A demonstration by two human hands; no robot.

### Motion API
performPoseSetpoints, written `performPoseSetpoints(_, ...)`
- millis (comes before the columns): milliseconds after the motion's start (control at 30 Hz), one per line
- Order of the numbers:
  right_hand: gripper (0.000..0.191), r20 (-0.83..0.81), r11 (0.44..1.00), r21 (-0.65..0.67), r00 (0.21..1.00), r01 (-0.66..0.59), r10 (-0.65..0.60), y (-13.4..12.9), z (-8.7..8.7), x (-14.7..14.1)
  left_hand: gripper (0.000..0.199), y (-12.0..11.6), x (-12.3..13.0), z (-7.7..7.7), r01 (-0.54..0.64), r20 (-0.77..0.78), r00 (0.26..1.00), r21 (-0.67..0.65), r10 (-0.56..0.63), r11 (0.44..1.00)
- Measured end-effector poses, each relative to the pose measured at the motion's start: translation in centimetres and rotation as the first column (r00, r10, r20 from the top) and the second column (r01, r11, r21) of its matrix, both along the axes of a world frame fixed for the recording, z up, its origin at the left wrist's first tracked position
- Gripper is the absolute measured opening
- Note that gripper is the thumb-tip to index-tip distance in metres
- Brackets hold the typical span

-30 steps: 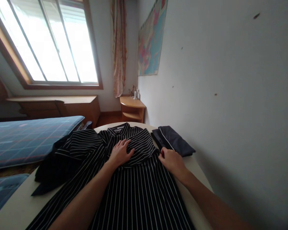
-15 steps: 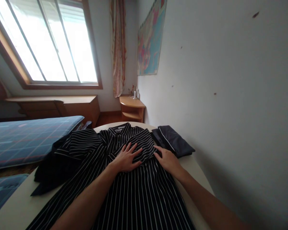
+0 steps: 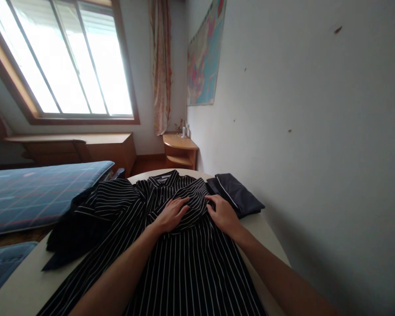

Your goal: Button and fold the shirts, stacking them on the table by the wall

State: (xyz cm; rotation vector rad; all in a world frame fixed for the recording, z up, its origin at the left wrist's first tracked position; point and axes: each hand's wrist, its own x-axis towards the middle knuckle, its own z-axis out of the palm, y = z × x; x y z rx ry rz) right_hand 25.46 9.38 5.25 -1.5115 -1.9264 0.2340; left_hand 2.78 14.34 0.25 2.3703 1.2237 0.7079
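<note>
A black shirt with white stripes lies spread on a pale round table, its collar at the far side. One sleeve is folded across the chest. My left hand rests on the shirt front beside that sleeve, fingers extended and holding nothing. At the sleeve's right edge is my right hand, with thumb and forefinger apart at the cloth and the other fingers curled. Folded dark cloth with a white edge lies to the right of the shirt.
More dark clothing lies at the table's left side. Beyond it is a blue checked mattress. A small corner shelf stands past the far edge, and a white wall runs along the right.
My left hand has slid slightly left, its fingers closer together. My right hand has shifted slightly left, and the folded sleeve looks more rumpled between them. The view has moved a little.
</note>
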Motion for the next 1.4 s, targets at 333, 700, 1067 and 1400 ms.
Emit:
performPoseSetpoints(333, 0.072, -0.159, 0.868, -0.106, 0.87, -0.486, 0.468, -2.4, -1.1, -6.2, 0.041, 1.3, -0.7, 1.7, -0.235, 0.342, 0.91, -0.043, 0.236, 0.971)
performPoseSetpoints(700, 0.04, 0.138, 0.901, -0.345, 0.936, -0.262, 0.325, -6.4, 0.6, -3.7, 0.021, -0.6, 0.6, 2.0, -0.261, -0.138, 0.946, 0.204, 0.292, 0.943)
performPoseSetpoints(1067, 0.017, 0.08, 0.912, -0.387, 0.98, -0.138, 0.183, -8.0, 1.0, -3.0, 0.019, 1.1, 3.4, 4.4, -0.362, -0.324, 0.861, 0.151, 0.393, 0.92)
performPoseSetpoints(1400, 0.07, -0.575, 0.656, -0.355, 0.709, -0.666, 0.409, -10.1, 1.6, -5.3, 0.034, 5.7, 0.1, 5.2, -0.628, -0.29, 0.744, 0.005, 0.602, 0.778)
